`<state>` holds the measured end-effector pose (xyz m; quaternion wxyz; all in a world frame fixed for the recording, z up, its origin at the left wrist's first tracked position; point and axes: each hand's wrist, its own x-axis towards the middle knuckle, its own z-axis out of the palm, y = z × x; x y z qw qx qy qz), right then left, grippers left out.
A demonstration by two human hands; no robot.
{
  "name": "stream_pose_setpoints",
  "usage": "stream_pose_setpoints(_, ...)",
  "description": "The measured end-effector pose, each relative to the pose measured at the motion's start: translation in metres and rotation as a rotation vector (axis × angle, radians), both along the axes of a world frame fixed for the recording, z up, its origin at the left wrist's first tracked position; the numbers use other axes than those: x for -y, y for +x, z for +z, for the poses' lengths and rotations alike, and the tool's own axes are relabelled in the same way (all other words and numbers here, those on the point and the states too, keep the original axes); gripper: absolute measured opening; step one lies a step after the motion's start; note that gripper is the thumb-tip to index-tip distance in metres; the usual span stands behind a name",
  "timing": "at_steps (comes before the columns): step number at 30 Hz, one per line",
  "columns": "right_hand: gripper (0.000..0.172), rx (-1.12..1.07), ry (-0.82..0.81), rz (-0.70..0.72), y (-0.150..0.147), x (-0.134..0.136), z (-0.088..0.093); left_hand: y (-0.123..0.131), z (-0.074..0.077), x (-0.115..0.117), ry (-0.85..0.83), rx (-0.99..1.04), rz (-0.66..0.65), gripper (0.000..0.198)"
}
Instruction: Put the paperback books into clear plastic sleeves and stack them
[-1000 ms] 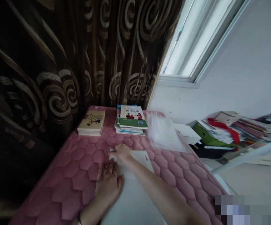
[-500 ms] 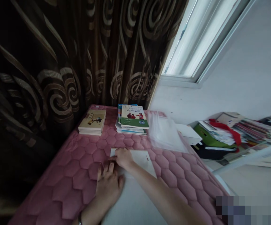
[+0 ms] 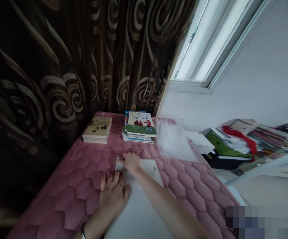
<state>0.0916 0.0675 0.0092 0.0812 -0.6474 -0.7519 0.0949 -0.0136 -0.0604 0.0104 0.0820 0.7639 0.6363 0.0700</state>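
Note:
A pale, flat book-like piece [image 3: 141,212] lies in front of me, with a line across it and a small dark mark near its far right corner. I cannot tell whether it is an open book or a covering sheet. At its far left corner, my right hand [image 3: 131,162] is closed with the fingers curled over the edge, and its forearm crosses the pale surface. My left hand [image 3: 114,193] rests on the left edge, palm down, fingers stretched and slightly apart. It is just nearer to me than the right hand.
The pink quilted surface [image 3: 69,196] carries a stack of tan books [image 3: 97,130], a stack of colourful books [image 3: 140,124] and clear plastic covers [image 3: 175,139]. A white box [image 3: 200,142] and piled papers [image 3: 270,134] stand right. A dark patterned curtain [image 3: 124,56] hangs behind.
My right hand has moved slightly toward the far left corner of the pale piece. My left hand has shifted a little left along its edge, with the fingers still spread.

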Motion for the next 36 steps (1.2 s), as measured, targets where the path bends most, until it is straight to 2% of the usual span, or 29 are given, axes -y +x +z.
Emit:
stream_pose_setpoints(4, 0.030, -0.077, 0.029, 0.025, 0.049, 0.019, 0.000, 0.000, -0.001, -0.001, 0.039, -0.013, -0.017, 0.048)
stream_pose_setpoints(9, 0.034, -0.051, 0.092, 0.107, 0.124, 0.050, -0.007, 0.000, -0.002, -0.003, 0.036, -0.047, -0.034, 0.050)
stream_pose_setpoints(12, 0.037, -0.057, 0.080, 0.078, 0.146, 0.062, -0.015, 0.003, 0.002, -0.005, 0.014, -0.079, -0.029, 0.051)
stream_pose_setpoints(18, 0.034, -0.104, 0.106, -0.040, 0.148, 0.059, -0.019, 0.028, 0.021, -0.012, -0.066, -0.206, -0.040, 0.054)
stream_pose_setpoints(21, 0.035, -0.092, 0.088, -0.110, 0.147, 0.058, -0.017, 0.053, 0.026, -0.026, -0.080, -0.153, -0.186, 0.061)
stream_pose_setpoints(23, 0.035, -0.075, 0.082, -0.121, 0.147, 0.059, -0.016, 0.069, 0.024, -0.039, -0.061, -0.049, -0.294, 0.060)
stream_pose_setpoints(24, 0.035, -0.062, 0.085, -0.118, 0.147, 0.059, -0.016, 0.076, 0.022, -0.046, -0.064, -0.015, -0.302, 0.059)
stream_pose_setpoints(28, 0.035, 0.009, 0.123, -0.121, 0.148, 0.061, -0.018, 0.089, 0.010, -0.064, -0.065, 0.006, -0.214, 0.062)
stream_pose_setpoints(33, 0.035, 0.058, 0.208, -0.232, 0.149, 0.062, -0.015, 0.087, 0.001, -0.065, -0.011, 0.014, -0.187, 0.069)
stream_pose_setpoints(36, 0.035, 0.067, 0.219, -0.134, 0.143, 0.063, -0.011, 0.087, -0.003, -0.064, 0.013, 0.049, -0.176, 0.065)
